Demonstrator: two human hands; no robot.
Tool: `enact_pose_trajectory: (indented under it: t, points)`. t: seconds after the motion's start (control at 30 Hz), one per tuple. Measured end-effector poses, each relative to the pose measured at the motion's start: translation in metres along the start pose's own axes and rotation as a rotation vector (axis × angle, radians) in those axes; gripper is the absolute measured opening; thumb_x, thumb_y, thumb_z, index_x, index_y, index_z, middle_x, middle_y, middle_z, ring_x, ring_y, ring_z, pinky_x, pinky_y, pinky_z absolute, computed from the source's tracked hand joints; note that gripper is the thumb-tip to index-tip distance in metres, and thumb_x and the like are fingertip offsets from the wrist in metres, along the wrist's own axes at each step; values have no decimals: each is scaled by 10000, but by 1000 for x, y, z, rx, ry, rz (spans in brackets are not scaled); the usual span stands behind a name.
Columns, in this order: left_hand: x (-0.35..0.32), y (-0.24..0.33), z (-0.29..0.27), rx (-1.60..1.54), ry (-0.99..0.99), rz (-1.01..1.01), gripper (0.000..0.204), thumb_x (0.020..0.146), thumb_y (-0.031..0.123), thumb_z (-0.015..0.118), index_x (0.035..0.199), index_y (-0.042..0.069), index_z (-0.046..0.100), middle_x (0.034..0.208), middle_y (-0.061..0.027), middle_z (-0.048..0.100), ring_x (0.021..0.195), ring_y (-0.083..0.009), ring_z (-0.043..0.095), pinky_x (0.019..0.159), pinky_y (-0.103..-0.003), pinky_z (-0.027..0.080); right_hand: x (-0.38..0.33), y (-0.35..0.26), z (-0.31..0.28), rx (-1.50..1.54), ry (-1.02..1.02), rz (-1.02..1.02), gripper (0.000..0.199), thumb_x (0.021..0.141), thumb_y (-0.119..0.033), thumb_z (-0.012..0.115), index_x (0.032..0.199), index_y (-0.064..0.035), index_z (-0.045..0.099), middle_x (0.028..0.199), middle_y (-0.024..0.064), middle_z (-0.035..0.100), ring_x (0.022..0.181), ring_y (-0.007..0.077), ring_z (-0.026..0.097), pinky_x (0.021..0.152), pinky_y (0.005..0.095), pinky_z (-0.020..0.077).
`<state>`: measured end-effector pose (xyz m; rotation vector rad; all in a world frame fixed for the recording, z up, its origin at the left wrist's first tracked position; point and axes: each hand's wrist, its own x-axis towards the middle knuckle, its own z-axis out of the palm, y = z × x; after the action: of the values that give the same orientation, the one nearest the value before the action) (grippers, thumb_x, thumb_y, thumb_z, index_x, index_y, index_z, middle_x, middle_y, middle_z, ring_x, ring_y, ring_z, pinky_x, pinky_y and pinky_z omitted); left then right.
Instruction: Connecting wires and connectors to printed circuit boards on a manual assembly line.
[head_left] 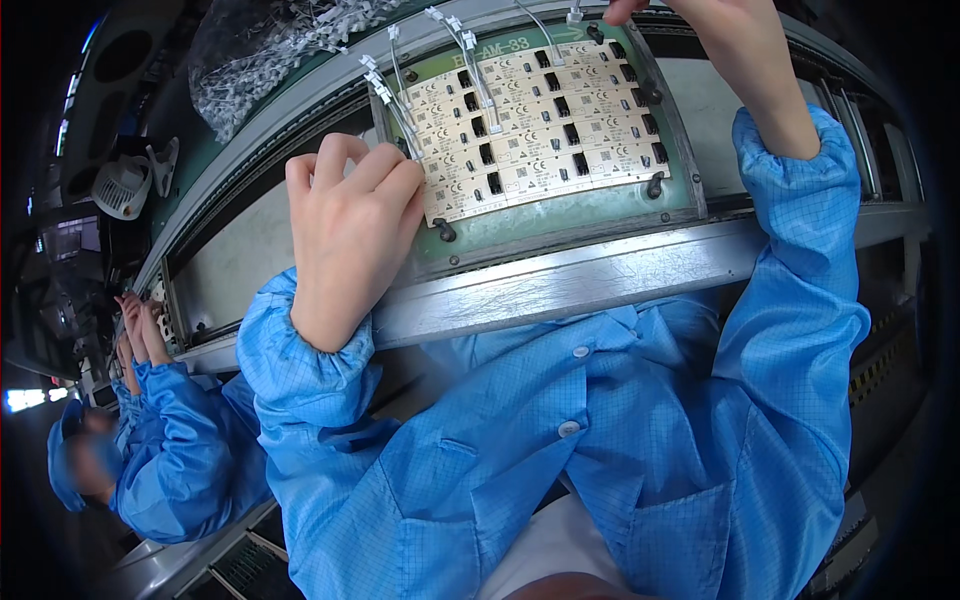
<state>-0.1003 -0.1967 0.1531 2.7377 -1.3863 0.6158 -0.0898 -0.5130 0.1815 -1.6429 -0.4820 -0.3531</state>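
A panel of cream circuit boards (535,128) with rows of black components lies in a green carrier plate (560,228). Thin white wires with white connectors (468,40) stand up from several of the boards. At the panel's left edge my left hand (352,215) is closed, fingers curled down beside the lower end of one white wire (402,118); its fingertips and whatever they pinch are hidden. My right hand (730,32) reaches over the far right corner of the carrier. The upper picture edge cuts it off, and only one fingertip shows near a white connector (575,14).
A metal rail (560,285) runs along the near side of the conveyor. Beyond the far rail, a clear plastic bag (265,55) holds many white wired connectors. A white fan-like device (125,188) stands at left. Farther left, a co-worker in blue (185,450) works at the same line.
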Motion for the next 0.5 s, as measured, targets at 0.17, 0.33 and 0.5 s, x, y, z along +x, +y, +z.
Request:
enact_pose_trajectory:
  t: [0.17,0.33,0.5]
  points:
    - [-2,-6,8,-50,-33,-21,110,782,119,764,825,120,663,855,10,614,929,-237,565,813,-390,394,2,10,4,28,-28,10,120,986,-75,662,992,24,594,839,116,701,727,161,702,664,288,609]
    - [4,1,-6,-32,-58,61,116,741,86,715,844,91,664,890,-9,620,977,-244,570,837,-388,420,-3,-2,-1,4,-7,19,112,985,-64,658,998,25,591,845,118,702,731,164,706,669,287,609]
    - [-6,16,-16,-8,-152,7,249,780,39,718,1029,41,719,1003,-53,650,1018,-283,578,867,-396,450,-3,-5,2,53,67,15,82,976,-15,651,1010,20,586,923,124,708,841,178,724,769,311,625]
